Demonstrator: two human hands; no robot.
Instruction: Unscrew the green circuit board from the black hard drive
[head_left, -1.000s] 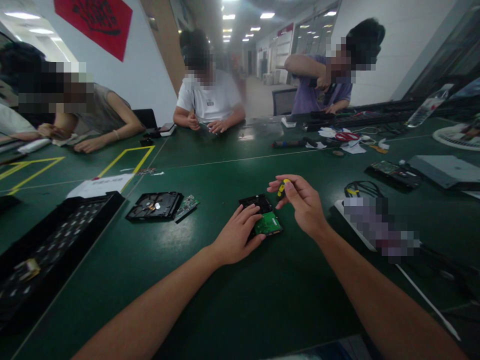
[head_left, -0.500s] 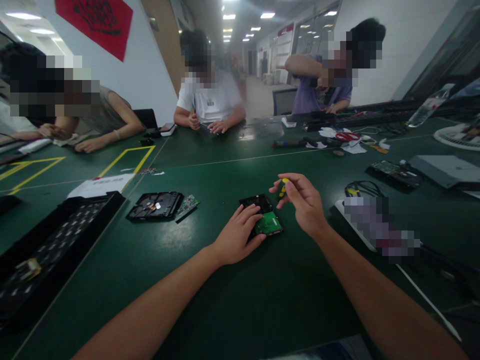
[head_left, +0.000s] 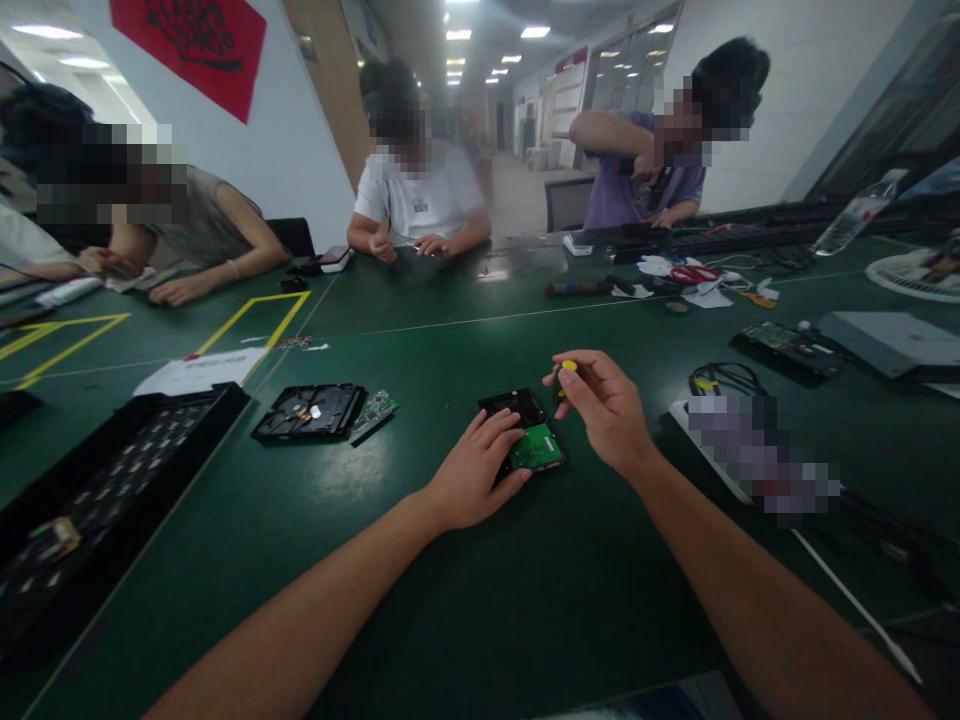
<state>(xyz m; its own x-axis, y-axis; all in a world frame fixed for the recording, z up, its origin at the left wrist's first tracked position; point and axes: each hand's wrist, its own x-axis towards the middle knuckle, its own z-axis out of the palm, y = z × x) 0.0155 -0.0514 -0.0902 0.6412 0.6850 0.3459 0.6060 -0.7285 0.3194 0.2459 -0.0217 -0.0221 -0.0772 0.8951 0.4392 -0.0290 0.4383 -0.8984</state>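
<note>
A hard drive with a green circuit board lies flat on the table in front of me, its board side up. Across its left part rests my left hand, fingers over the top and thumb along the near edge, holding it in place. My right hand pinches a short screwdriver with a yellow and black handle at the drive's right edge. The screwdriver's tip is too small to make out, so I cannot tell whether it touches a screw.
Left of the drive are another hard drive, a loose circuit board and a long black tray. On the right lie a third drive, a grey box and cables. Several people sit across the green table.
The screwdriver has turned in my right hand, and its fingers have curled closer around the handle. My left hand and the drive have stayed put. The person opposite has lowered a hand.
</note>
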